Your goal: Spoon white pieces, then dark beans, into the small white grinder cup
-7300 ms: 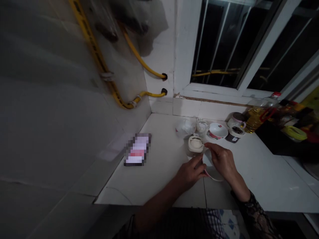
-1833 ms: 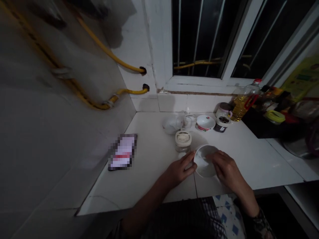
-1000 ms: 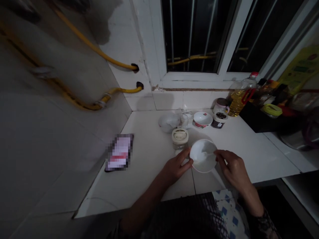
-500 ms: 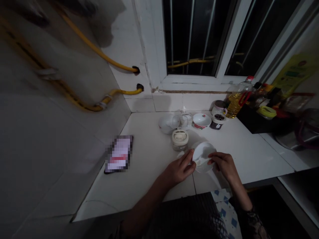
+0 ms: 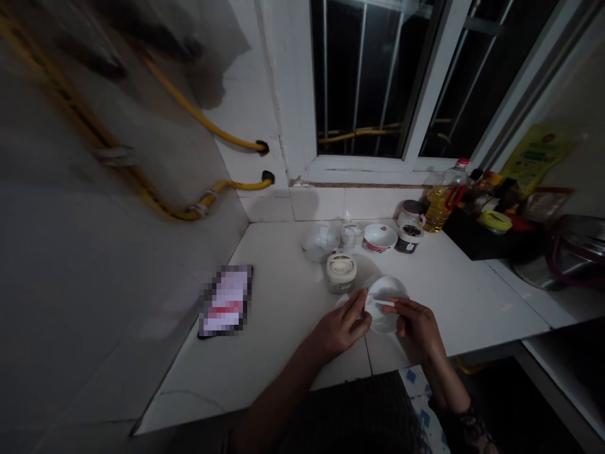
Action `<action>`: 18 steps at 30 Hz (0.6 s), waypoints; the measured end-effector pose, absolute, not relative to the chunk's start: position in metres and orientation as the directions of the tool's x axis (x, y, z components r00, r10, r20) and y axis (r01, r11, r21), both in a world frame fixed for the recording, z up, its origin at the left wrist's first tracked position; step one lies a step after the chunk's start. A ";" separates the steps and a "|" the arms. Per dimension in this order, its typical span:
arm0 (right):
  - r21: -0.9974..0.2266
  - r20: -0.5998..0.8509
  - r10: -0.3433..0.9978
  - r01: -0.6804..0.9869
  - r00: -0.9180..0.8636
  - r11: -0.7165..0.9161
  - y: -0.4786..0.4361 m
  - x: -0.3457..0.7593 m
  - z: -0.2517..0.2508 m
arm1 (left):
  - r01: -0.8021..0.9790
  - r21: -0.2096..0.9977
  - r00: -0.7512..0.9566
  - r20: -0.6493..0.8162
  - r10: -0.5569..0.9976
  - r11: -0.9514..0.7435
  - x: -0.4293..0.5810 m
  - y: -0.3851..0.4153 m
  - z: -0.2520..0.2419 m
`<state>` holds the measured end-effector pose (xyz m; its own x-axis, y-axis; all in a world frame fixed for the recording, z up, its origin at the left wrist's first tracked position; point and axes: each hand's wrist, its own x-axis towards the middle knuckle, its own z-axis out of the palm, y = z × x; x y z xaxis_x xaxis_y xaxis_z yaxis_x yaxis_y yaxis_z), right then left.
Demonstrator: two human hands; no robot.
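Observation:
My left hand (image 5: 344, 325) pinches the left rim of a small white bowl (image 5: 390, 287), thumb and fingers closed on its edge. The bowl is above the front part of the counter; whether it rests there I cannot tell. Over its opening, my right hand (image 5: 420, 325) grips a small white spoon (image 5: 382, 302) between thumb and fingers, its tip pointing left toward my left hand. The bowl's contents are too dim to make out. Just behind my left hand stands a clear jar with a cream lid (image 5: 341, 271).
Behind are a clear bowl (image 5: 317, 243), a flowered bowl (image 5: 379, 236), a dark-filled jar (image 5: 409, 238) and an oil bottle (image 5: 439, 205). A phone (image 5: 227, 301) lies left on the white counter (image 5: 278, 284). A metal pot (image 5: 579, 252) stands right, near a black seasoning rack (image 5: 466, 233).
My right hand has raised and turned the spoon, so that it now lies across the bowl's opening. My left hand keeps its hold on the rim. The view has tilted slightly.

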<state>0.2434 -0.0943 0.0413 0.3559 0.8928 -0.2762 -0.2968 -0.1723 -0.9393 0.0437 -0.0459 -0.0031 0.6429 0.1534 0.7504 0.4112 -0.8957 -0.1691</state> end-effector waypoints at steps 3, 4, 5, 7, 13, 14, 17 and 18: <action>-0.935 -0.260 0.894 -0.326 0.366 -0.138 -0.094 0.242 0.042 | 0.446 -0.114 0.610 0.765 0.208 -0.888 0.045 -0.043 -0.012; -0.936 -0.253 0.894 -0.327 0.369 -0.129 -0.094 0.241 0.043 | 0.451 -0.086 0.595 0.771 0.227 -0.889 0.046 -0.042 -0.015; -0.937 -0.247 0.895 -0.326 0.372 -0.123 -0.094 0.242 0.043 | 0.459 -0.057 0.577 0.778 0.249 -0.887 0.047 -0.041 -0.018; -0.941 -0.235 0.892 -0.322 0.385 -0.109 -0.095 0.243 0.044 | 0.460 -0.034 0.554 0.792 0.257 -0.887 0.049 -0.038 -0.023; -0.947 -0.212 0.885 -0.312 0.414 -0.081 -0.098 0.251 0.049 | 0.491 0.071 0.479 0.811 0.337 -0.868 0.053 -0.034 -0.019; -0.948 -0.205 0.885 -0.310 0.419 -0.073 -0.097 0.252 0.052 | 0.494 0.091 0.478 0.802 0.358 -0.865 0.054 -0.035 -0.018; -0.957 -0.161 0.894 -0.288 0.418 -0.037 -0.091 0.253 0.065 | 0.505 0.150 0.490 0.761 0.425 -0.850 0.053 -0.035 -0.014; -0.960 -0.142 0.900 -0.278 0.411 -0.025 -0.087 0.252 0.070 | 0.509 0.168 0.495 0.746 0.447 -0.844 0.053 -0.035 -0.013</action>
<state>0.2518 -0.0866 0.0698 0.4114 0.9003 -0.1423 -0.2777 -0.0249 -0.9603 0.0531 -0.0353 -0.0133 0.4948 0.4465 0.7455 0.5094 -0.8441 0.1675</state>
